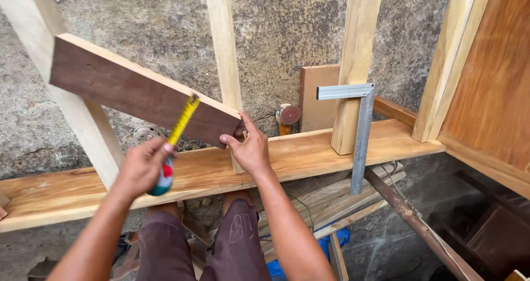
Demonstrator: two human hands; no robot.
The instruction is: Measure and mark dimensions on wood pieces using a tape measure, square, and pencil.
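Knees (pixel 204 242) in dark trousers sit closest, below both forearms. Up from them, the left hand (pixel 142 165) is closed around a tape measure (pixel 163 177) with a teal and red case, and its yellow blade (pixel 184 119) runs up and away from the knuckles, lying across the face of a dark board (pixel 132 90). That board is tilted, its high end far to the left of the left hand and its low end coming down to the right hand (pixel 249 147). The right hand is partly open, thumb and fingertips pinching the low end of the board, the palm hanging just over a long pale plank (pixel 309 154) that serves as the worktop. Both hands are near each other, the blade between them. Well to the right of the right hand, a steel square (pixel 360 132) hangs against a pale upright (pixel 356 65), its long arm dropping past the plank's front edge. Just beyond the right hand's fingers, a small round red disc tool (pixel 287 116) stands by the rough wall (pixel 281 32). Another thin upright (pixel 223 43) rises behind the board.
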